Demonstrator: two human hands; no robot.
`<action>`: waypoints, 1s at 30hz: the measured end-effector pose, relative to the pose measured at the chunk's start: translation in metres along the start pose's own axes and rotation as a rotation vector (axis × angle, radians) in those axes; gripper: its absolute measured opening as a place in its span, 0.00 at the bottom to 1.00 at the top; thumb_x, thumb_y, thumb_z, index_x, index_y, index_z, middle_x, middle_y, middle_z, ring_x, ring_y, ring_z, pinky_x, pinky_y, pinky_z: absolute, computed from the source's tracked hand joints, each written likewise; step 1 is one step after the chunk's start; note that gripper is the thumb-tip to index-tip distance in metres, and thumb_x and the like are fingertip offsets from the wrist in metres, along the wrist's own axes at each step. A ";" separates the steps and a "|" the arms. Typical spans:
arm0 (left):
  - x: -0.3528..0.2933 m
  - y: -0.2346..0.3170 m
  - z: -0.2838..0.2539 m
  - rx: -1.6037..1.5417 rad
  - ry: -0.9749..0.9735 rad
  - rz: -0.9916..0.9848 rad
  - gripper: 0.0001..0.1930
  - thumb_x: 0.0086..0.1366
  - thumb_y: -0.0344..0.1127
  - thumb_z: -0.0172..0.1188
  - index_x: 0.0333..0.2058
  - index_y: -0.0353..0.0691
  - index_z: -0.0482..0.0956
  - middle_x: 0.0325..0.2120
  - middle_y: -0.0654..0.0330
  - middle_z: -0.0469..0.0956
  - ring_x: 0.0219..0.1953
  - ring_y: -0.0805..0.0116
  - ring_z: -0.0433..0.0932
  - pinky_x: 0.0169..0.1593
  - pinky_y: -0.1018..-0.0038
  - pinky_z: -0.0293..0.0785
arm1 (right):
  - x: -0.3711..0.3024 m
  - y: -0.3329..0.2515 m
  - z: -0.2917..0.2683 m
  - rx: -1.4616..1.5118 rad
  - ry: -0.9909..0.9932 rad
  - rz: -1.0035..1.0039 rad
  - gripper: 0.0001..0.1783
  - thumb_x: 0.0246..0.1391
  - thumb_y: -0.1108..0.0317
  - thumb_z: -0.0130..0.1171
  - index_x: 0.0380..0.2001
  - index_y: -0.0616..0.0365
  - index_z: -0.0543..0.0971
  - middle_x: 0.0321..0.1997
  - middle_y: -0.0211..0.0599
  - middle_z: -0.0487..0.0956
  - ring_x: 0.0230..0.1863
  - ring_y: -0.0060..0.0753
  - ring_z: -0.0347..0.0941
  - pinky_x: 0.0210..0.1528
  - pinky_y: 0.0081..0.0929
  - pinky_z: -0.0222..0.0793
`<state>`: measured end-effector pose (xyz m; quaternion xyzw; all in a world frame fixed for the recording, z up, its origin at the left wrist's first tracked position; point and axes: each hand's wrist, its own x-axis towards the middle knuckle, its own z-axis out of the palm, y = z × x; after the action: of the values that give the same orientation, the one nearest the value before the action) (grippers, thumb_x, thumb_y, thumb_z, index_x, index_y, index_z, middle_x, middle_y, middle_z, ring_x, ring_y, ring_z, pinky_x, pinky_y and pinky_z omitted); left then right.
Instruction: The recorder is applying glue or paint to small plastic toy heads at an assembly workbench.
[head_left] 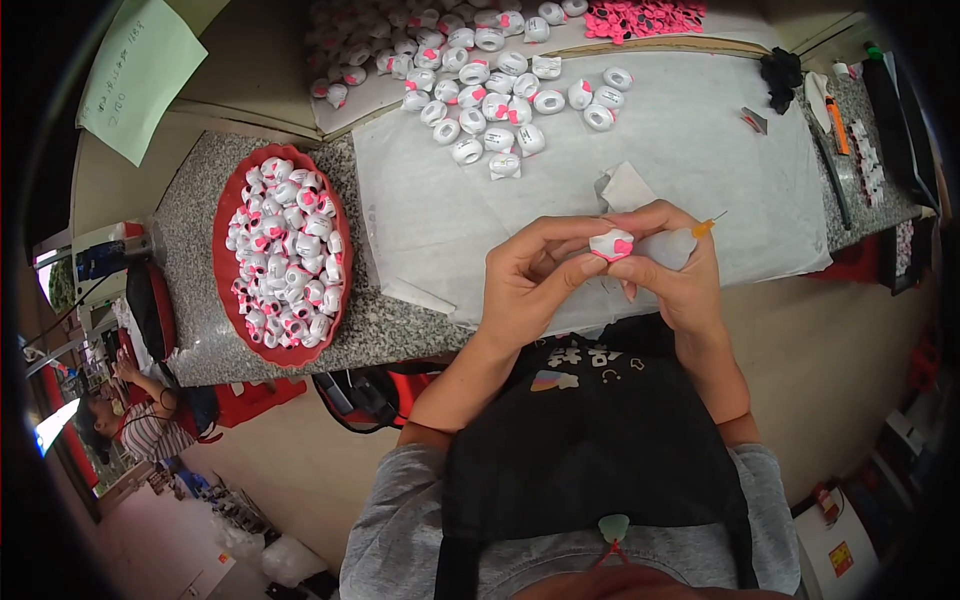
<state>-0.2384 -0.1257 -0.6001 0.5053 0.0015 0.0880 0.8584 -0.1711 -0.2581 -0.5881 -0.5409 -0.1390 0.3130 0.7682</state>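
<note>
— What do we have in our hands?
— Our left hand (530,275) pinches a small white bead with a pink bow (611,244) above the desk (400,330) edge. Our right hand (675,265) grips it too, seemingly holding a glue applicator (690,237).
— And nearby?
— A red tray (222,270) of beads.

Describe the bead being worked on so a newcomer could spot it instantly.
Start at the white sheet covering the granite worktable, then drop to its near edge where both hands meet. The white bead with a pink bow is pinched between left hand and right hand. It alone is off the table.
</note>
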 end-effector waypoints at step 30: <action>0.001 -0.005 -0.005 -0.056 0.330 0.097 0.12 0.52 0.24 0.51 0.37 0.31 0.66 0.32 0.57 0.71 0.35 0.76 0.69 0.39 0.82 0.64 | 0.023 -0.003 0.031 -0.122 0.150 -0.093 0.10 0.37 0.77 0.55 0.28 0.63 0.69 0.23 0.30 0.68 0.20 0.17 0.62 0.14 0.11 0.56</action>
<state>-0.2369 -0.1238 -0.6070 0.4596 0.1156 0.2109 0.8550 -0.1697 -0.2215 -0.5765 -0.6017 -0.1250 0.2264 0.7557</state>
